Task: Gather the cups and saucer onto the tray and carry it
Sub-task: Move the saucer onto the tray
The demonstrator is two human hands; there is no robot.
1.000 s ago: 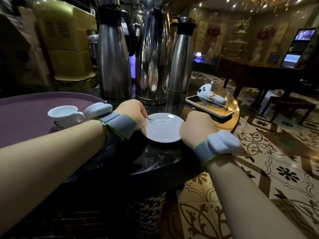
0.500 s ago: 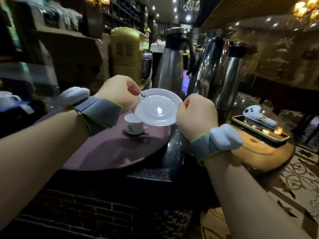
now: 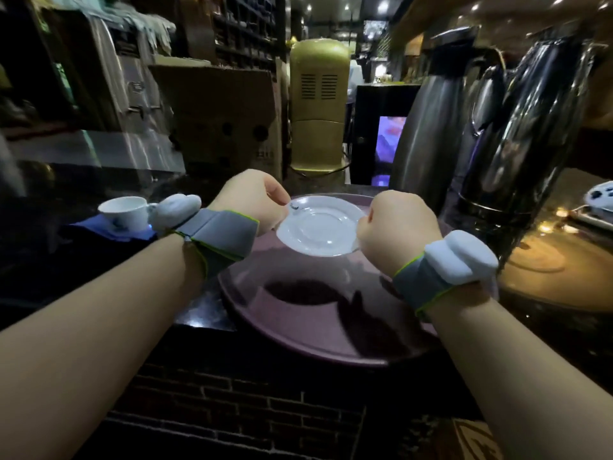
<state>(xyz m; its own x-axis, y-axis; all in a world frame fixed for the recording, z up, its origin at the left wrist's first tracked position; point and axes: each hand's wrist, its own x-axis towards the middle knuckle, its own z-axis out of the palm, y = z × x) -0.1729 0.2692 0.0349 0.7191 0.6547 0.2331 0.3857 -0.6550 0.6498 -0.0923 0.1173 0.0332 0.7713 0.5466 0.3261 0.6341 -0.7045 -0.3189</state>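
My left hand (image 3: 255,202) and my right hand (image 3: 396,229) each pinch one edge of a white saucer (image 3: 320,229). The saucer hangs level a little above the far half of a round purple tray (image 3: 298,323), and its shadow falls on the tray below. A white cup (image 3: 123,212) stands upright on a blue cloth (image 3: 99,225) on the dark counter, left of the tray and beyond my left wrist. No other cup shows; the saucer and my hands hide the far part of the tray.
Tall steel thermos jugs (image 3: 517,134) stand close at the right of the tray. A gold appliance (image 3: 319,107) and a cardboard box (image 3: 219,117) sit behind it. A white controller (image 3: 600,197) lies at the far right. The counter's front edge is near my forearms.
The saucer was lifted off the counter and carried left over the tray, then lowered closer to it. The view swung left; the cup seen on the tray earlier is out of sight.
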